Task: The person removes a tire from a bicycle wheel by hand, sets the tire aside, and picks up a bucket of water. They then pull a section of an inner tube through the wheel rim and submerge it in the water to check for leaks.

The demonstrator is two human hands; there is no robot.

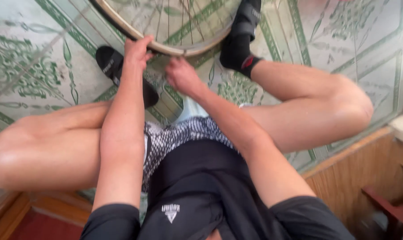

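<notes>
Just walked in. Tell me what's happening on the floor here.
A person sits on a green-patterned tiled floor with knees spread, a spoked bicycle wheel lying in front of them between their black-socked feet. The left hand grips the wheel's pale rim from the near side. The right hand is closed just below the rim; whether it holds anything small cannot be told. A wooden bench or step is at the person's right.
</notes>
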